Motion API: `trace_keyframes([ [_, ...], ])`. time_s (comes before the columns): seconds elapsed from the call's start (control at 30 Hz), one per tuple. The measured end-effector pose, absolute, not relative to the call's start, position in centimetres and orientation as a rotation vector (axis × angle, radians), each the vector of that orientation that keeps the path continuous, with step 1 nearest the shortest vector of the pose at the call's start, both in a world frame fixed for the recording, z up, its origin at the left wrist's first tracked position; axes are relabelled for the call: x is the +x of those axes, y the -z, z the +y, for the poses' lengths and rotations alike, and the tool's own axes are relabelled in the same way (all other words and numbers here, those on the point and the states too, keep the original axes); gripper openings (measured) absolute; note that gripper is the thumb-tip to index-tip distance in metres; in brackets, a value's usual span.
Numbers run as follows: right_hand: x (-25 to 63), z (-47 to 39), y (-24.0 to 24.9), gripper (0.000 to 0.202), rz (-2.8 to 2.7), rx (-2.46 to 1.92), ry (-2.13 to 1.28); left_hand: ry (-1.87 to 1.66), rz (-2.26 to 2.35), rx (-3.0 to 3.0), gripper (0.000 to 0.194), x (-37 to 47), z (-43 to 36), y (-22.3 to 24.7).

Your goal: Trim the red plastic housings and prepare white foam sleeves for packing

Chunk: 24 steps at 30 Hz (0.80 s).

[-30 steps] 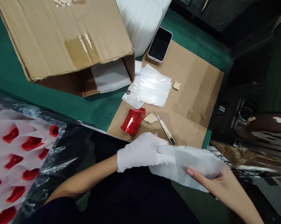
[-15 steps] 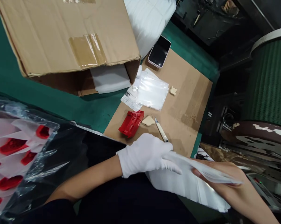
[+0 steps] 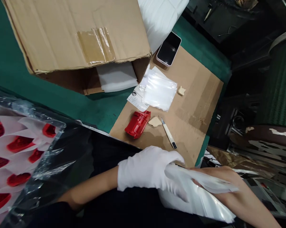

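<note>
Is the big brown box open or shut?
Open, at least on the side near the person: the brown box has a dark gap there, and white sheets show in it.

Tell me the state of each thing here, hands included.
Left hand, gloved, closed on translucent sheets
Right hand, bare, closed on them
Smartphone, face up, screen dark
Craft knife, blade exposed
Cardboard box, one end open
Clear plastic bags, flat, loosely stacked
Cardboard sheet, flat
Red plastic part, set down
</note>
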State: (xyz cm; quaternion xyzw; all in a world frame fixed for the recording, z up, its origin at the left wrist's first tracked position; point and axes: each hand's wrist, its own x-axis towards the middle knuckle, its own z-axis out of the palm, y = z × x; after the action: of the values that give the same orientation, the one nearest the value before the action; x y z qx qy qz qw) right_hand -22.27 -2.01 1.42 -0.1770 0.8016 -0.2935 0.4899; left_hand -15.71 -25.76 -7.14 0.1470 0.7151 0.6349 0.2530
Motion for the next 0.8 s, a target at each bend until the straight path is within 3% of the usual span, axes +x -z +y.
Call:
trace_keyframes([
  [0.1,-22.2,-1.6,-1.6,0.032,1.932,-0.488,0.728,-1.664,1.787,0.335,0.063,-16.0,-27.1,6.7],
  [0.23,-21.9,-2.0,-1.9,0.031,1.960,-0.561,0.689,-1.430,1.968,0.513,0.046,-16.0,-26.4,7.4],
  [0.47,-20.9,-2.5,-2.5,0.025,2.142,-0.576,0.464,-1.395,2.194,0.561,0.062,-15.6,-23.9,7.3],
  [0.63,-20.4,-3.4,-1.7,0.026,2.116,-0.592,0.480,-1.353,2.278,0.378,0.067,-15.7,-23.2,7.0],
  [0.8,-20.5,-3.3,-1.2,0.032,2.093,-0.378,0.564,-1.585,2.021,0.207,0.064,-15.9,-25.3,6.8],
])
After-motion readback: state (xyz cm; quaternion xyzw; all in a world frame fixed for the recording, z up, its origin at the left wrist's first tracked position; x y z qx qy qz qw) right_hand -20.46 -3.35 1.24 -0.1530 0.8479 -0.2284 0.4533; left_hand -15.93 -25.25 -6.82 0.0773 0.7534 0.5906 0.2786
